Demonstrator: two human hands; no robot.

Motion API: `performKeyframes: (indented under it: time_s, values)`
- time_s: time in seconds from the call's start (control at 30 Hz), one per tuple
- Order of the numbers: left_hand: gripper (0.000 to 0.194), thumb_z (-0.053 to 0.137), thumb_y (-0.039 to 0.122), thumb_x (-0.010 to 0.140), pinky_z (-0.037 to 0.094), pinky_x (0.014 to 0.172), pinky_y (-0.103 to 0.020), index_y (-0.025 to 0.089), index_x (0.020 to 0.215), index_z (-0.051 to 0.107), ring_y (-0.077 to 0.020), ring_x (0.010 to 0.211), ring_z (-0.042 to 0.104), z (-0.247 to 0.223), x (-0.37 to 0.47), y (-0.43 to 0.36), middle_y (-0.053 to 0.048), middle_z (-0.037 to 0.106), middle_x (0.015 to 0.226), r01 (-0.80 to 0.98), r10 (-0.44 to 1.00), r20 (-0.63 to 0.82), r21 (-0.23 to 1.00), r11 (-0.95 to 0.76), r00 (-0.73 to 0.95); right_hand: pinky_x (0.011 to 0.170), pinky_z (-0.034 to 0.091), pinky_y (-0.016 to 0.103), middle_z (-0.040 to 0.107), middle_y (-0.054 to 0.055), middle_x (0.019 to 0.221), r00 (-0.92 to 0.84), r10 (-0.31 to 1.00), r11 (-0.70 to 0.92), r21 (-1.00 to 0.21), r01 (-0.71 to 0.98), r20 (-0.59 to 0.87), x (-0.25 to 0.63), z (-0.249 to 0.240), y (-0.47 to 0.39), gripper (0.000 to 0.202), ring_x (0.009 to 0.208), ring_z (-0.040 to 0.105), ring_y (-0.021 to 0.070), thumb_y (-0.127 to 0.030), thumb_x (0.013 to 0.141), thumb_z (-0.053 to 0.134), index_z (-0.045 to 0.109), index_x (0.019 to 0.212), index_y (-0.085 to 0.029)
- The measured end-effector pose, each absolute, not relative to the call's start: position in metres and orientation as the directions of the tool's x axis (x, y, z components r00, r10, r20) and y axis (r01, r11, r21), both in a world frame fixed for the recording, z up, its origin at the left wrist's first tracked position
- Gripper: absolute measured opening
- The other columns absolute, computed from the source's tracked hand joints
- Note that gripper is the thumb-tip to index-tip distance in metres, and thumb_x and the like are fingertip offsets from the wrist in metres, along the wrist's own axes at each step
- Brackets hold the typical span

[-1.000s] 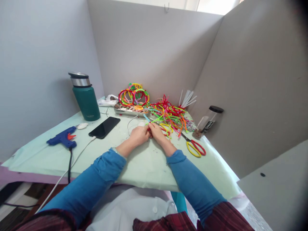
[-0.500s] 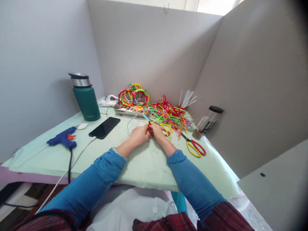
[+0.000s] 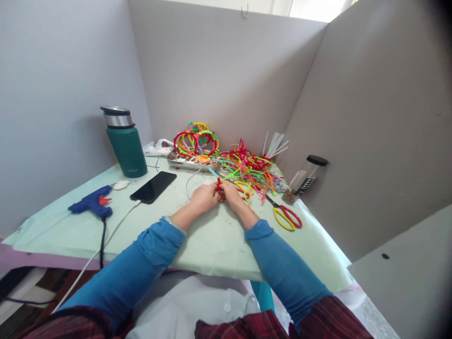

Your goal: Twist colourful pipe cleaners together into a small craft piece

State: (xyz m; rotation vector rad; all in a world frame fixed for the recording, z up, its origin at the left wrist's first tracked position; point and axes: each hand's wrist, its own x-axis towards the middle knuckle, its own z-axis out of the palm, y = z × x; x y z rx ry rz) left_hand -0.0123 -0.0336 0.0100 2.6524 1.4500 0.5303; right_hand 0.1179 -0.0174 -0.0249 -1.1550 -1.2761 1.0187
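A small red fuzzy piece (image 3: 218,184) shows between my fingertips, over the middle of the cloth-covered table. My left hand (image 3: 204,198) is closed on it from the left, fingers pinched. From the right, my right hand (image 3: 232,195) pinches the same piece, its fingers meeting those of my left hand. The lower part of the piece is hidden by my fingers. Just behind my hands lie a light blue strip (image 3: 213,172) and yellow-handled scissors (image 3: 243,186). A heap of coloured fuzzy stems (image 3: 252,167) spreads behind and to the right.
Coloured rings (image 3: 196,141) stand on a metal tray (image 3: 192,165). At left are a green bottle (image 3: 126,149), a phone (image 3: 153,187) and a blue glue gun (image 3: 92,201) with cables. Scissors (image 3: 287,217) and a clear jar (image 3: 307,178) lie right.
The red piece between my fingertips has shifted very slightly. My hands are otherwise in nearly the same place.
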Motion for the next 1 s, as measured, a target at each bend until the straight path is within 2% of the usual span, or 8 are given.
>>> performKeyframes:
  time_s: [0.6, 0.83, 1.0]
  values:
    - [0.033, 0.037, 0.028, 0.082, 0.045, 0.074, -0.029, 0.021, 0.101, 0.063, -0.0213, 0.085, 0.062, 0.0121, -0.0128, -0.0341, -0.009, 0.068, 0.092, 0.824, 0.853, 0.218, 0.232, -0.517, 0.474, 0.036, 0.033, 0.018, 0.047, -0.004, 0.043, 0.053, 0.98, 0.178, -0.958, 0.225, 0.194, 0.1167, -0.0199, -0.023, 0.01, 0.037, 0.046, 0.0092, -0.018, 0.069, 0.037, 0.046, 0.064, -0.019]
    - [0.032, 0.037, 0.027, 0.083, 0.045, 0.074, -0.029, 0.019, 0.105, 0.059, -0.0207, 0.085, 0.062, 0.0088, -0.0126, -0.0325, -0.01, 0.067, 0.093, 0.821, 0.849, 0.217, 0.226, -0.524, 0.482, 0.038, 0.033, 0.019, 0.047, -0.004, 0.044, 0.061, 0.979, 0.172, -0.948, 0.267, 0.195, 0.1161, -0.0183, -0.0243, 0.012, 0.039, 0.044, 0.009, -0.017, 0.07, 0.038, 0.047, 0.063, -0.018]
    - [0.034, 0.037, 0.033, 0.084, 0.045, 0.075, -0.03, 0.018, 0.107, 0.057, -0.0221, 0.087, 0.062, 0.0076, -0.0117, -0.0325, -0.011, 0.066, 0.095, 0.818, 0.849, 0.215, 0.237, -0.524, 0.482, 0.039, 0.033, 0.019, 0.048, -0.004, 0.047, 0.086, 0.972, 0.186, -0.939, 0.29, 0.219, 0.1162, -0.017, -0.0256, 0.013, 0.04, 0.044, 0.0092, -0.018, 0.072, 0.039, 0.046, 0.061, -0.019]
